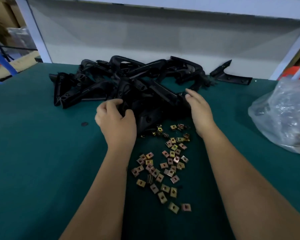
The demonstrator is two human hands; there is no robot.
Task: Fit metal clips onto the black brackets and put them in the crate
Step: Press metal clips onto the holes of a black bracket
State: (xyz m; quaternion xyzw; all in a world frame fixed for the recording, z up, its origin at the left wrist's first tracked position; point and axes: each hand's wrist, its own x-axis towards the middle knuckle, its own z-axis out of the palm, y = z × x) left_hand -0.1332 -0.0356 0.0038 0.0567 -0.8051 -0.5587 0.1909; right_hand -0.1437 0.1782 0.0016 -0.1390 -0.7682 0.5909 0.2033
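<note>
Gripping the near end of a black bracket, the left hand curls its fingers around it while the right hand pinches the far end, apparently to lift it free of the tangled bracket pile. Metal clips lie scattered on the green table between the forearms, close for fitting; no crate is visible.

The single head-worn camera looks forward and steeply down from close above the dark green felt-covered tabletop, facing the pale grey back panel; its wide angle bends the edges.
</note>
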